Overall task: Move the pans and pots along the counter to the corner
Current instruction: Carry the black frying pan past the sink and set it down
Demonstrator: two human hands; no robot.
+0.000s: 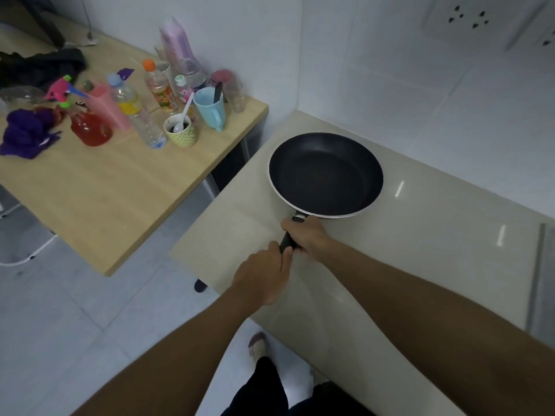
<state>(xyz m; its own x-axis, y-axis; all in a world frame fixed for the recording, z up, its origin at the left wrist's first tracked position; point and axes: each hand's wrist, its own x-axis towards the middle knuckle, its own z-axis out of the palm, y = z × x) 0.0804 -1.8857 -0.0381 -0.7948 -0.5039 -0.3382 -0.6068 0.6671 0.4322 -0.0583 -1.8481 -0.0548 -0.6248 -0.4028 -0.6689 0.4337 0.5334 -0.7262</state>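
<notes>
**A small home kitchen**

A domestic kitchen is suggested by white tiled walls (pixel 390 85) and a wall socket (pixel 468 16) up and right of the right hand (pixel 303 235). A frying pan (pixel 326 175) is seen just beyond that hand on a glossy beige table (pixel 420 250). Far left of it, a wooden side table (pixel 105 199) is crowded with bottles (pixel 132 109), mugs (pixel 208 106) and a cup (pixel 180 130).
</notes>
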